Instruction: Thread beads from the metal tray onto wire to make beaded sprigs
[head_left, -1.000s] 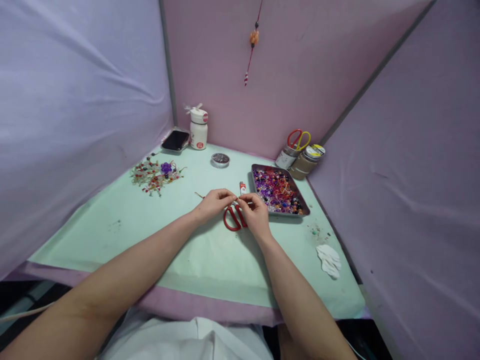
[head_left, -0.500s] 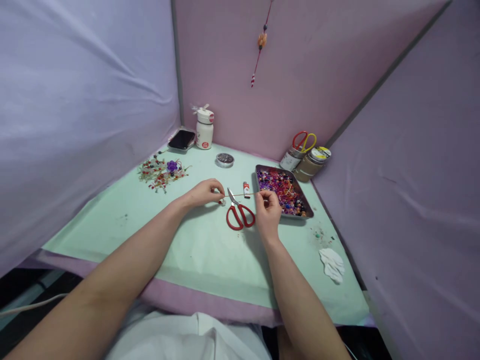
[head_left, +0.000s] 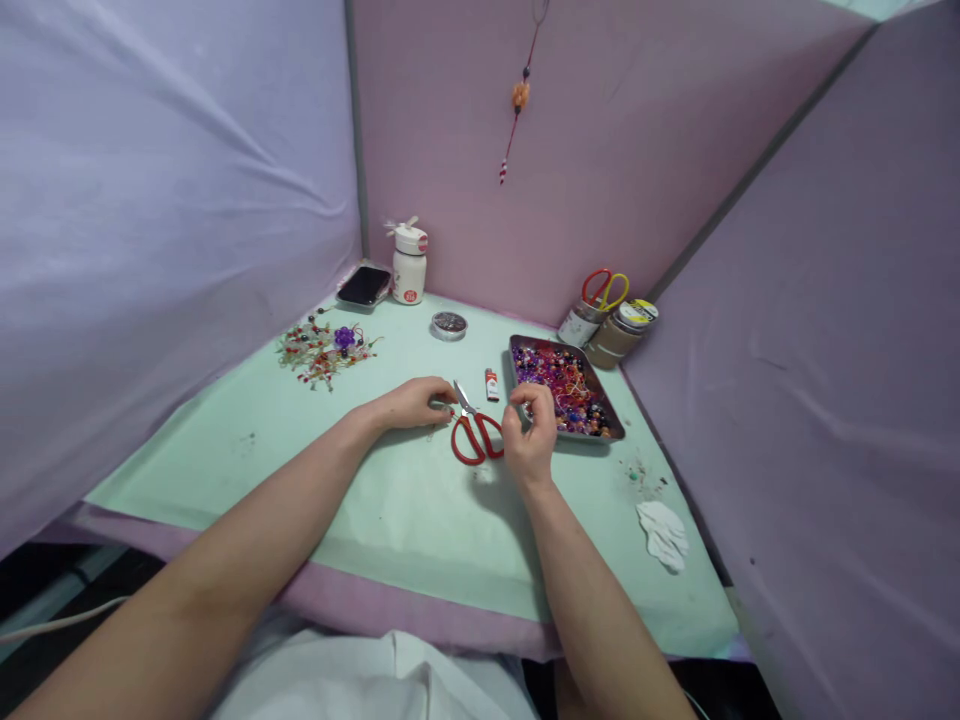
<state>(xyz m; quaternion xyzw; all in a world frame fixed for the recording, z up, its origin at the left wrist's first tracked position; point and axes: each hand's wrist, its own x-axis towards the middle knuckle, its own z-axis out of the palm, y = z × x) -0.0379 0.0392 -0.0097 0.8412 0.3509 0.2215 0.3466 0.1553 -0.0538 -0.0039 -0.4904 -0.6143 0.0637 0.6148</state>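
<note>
My left hand (head_left: 420,403) is closed in a pinch just left of the red-handled scissors (head_left: 466,400). A thin cord with a tiny red bit at the fingertips seems to be in it, and a fine strand shows below the fingers. The scissors lie on the table, blades pointing away from me. My right hand (head_left: 529,440) is raised beside the scissors' handles, thumb and fingertips pressed together; anything between them is too small to make out. It overlaps the near left edge of a metal tray (head_left: 606,438) of mixed beads and threads (head_left: 559,375).
A red and white lighter (head_left: 491,385) lies past the scissors, and a round tin (head_left: 448,325) farther back. Finished-looking beaded strings (head_left: 326,350) pile up at left. A phone (head_left: 364,286), bottle (head_left: 409,265), jars (head_left: 621,335) and crumpled white cloth (head_left: 663,536) lie around the edges.
The cord that stretched between my hands no longer shows across the gap. My right hand has turned, its fingers curled upward; my left has moved slightly lower, closer to the scissors.
</note>
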